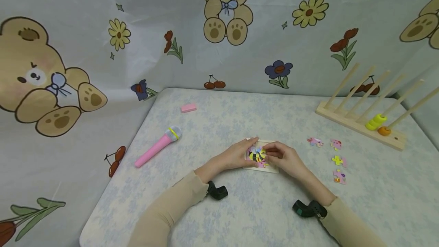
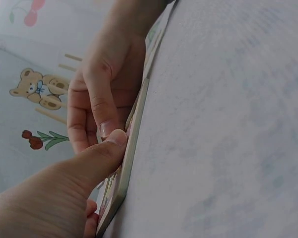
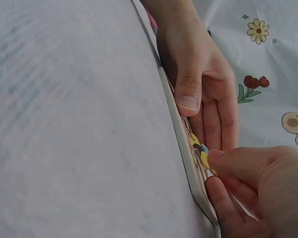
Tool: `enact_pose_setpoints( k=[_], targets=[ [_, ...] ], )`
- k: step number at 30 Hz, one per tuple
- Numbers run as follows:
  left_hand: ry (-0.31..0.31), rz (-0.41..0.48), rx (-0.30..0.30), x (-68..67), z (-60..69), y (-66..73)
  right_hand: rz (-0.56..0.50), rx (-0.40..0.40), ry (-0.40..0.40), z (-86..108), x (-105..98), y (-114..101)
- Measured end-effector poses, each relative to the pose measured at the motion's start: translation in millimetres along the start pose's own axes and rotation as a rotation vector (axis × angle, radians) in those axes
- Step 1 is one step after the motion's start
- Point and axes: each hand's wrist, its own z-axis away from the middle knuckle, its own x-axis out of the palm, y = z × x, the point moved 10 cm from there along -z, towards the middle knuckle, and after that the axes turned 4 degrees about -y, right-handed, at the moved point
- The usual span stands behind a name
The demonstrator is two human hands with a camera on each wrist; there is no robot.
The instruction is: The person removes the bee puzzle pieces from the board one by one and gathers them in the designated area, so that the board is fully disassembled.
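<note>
— Where does the puzzle board point(image 1: 272, 169) lie?

— Flat on the tabletop point(image 1: 240, 216), in front of the person and between the two hands. It has a pale wooden rim and shows a yellow-and-black striped figure on pink.

— And the left hand point(image 1: 236, 156)?

— Its grip spans the board's left side, thumb by the near edge and fingers reaching to the far edge, holding it.

— What about the right hand point(image 1: 286, 159)?

— Its thumb and forefinger pinch a puzzle piece point(image 3: 204, 157) at the board's right side, yellow in what shows of it. The fingers hide the rest, so whether it sits fully in place cannot be told.

— Any other pieces about?

— Four loose pieces point(image 1: 337, 161) lie to the right of the right hand, well apart from the board; three form a rough column, with one beside the topmost.

— And farther off?

— A wooden peg rack point(image 1: 353, 121) stands at the far right, carrying yellow beads point(image 1: 375, 122) and an orange bead point(image 1: 384, 131). On the left lie a pink-handled microphone point(image 1: 156, 149) and, beyond it, a small pink block point(image 1: 188, 108).
</note>
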Motion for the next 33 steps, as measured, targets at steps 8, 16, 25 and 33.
enact_pose_setpoints(
  k=[8, 16, 25, 33],
  targets=[
    [0.009, 0.002, 0.001, -1.7, 0.4, 0.8, 0.045, -0.098, -0.016, 0.7, 3.6, -19.1],
    [0.001, 0.007, -0.002, -0.5, -0.3, 0.5, 0.053, -0.082, -0.019, 0.5, 4.2, -20.0],
    [0.002, 0.017, -0.005, -1.5, 0.3, 0.3, 0.076, -0.065, -0.021, -0.3, 4.3, -19.2],
    [0.002, 0.010, -0.007, -3.1, 1.6, 2.3, 0.162, -0.147, -0.015, 1.0, 6.8, -27.4]
  ],
)
